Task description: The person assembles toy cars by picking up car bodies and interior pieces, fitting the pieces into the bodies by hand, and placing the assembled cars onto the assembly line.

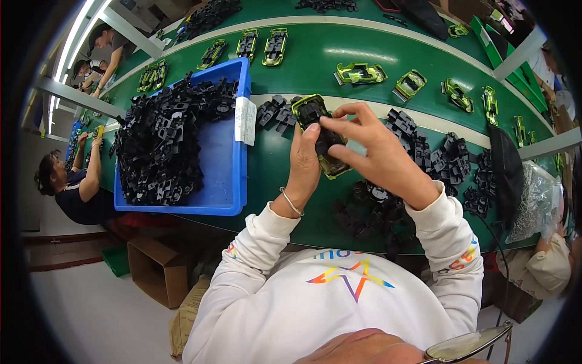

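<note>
Above the table's near edge, my left hand (305, 159) grips a yellow-green toy car body (332, 169), its thumb pressed on the inside. A black plastic interior part (311, 109) lies within the upturned shell. My right hand (379, 145) reaches in from the right. Its index finger and thumb are bent onto the black part and the shell, and the other fingers are raised. The fingertips partly cover the middle of the car body.
On my left stands a blue bin (241, 164) heaped with black plastic parts (160, 139). More loose black parts (418, 142) lie right of my hands. Several green car bodies (361, 73) sit along the green table (303, 45). A clear plastic bag (533, 200) is far right. Other people work nearby.
</note>
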